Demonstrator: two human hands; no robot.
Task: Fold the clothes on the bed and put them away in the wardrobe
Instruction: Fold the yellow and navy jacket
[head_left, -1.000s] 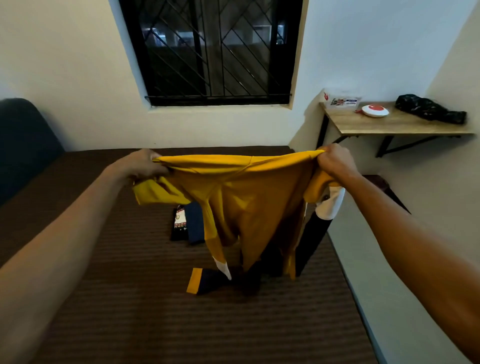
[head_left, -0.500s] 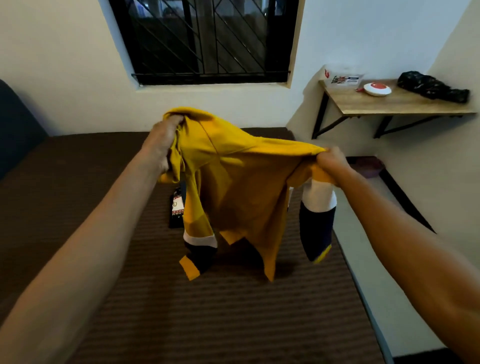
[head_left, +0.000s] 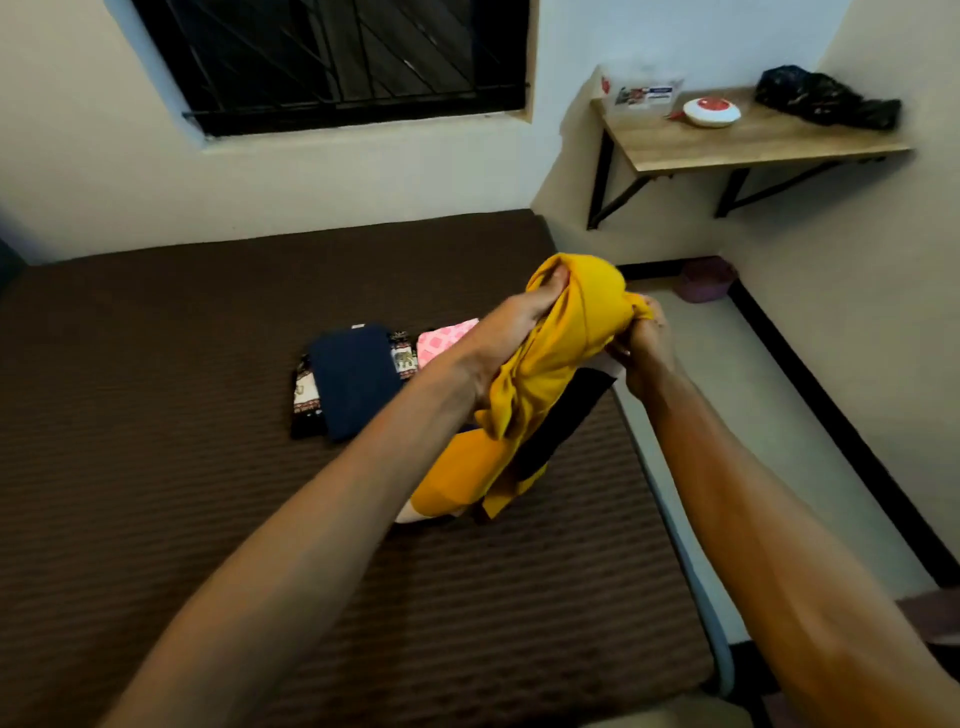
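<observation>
Both hands up over the right part of the bed (head_left: 156, 415), holding the yellow shirt (head_left: 550, 374) bunched between them. Left hand (head_left: 514, 322) grip closed on the shirt's left side, thumb pressed on the cloth near the top of the bundle. Right hand (head_left: 644, 343) grip closed too, fingers pinching a gathered bit of yellow cloth at the bundle's right edge. The two hands are near each other, cloth wadded between.

Shirt hangs down from the hands in a twisted column; black and white sleeve parts show on its right side, and the lower end reaches the bed or hangs just over it, cannot tell which.

On the bed, left of the shirt: a folded navy garment (head_left: 353, 379) lying on top of a dark patterned cloth (head_left: 306, 400), and a pink checked cloth (head_left: 441, 338) just beside them at the far right, partly hidden by the left forearm.

Far right, a wall shelf (head_left: 753, 145) carries a round white and red object (head_left: 711, 111), a box (head_left: 641, 96) and a black bag (head_left: 826, 98). Barred window (head_left: 332, 57) on the far wall.
</observation>
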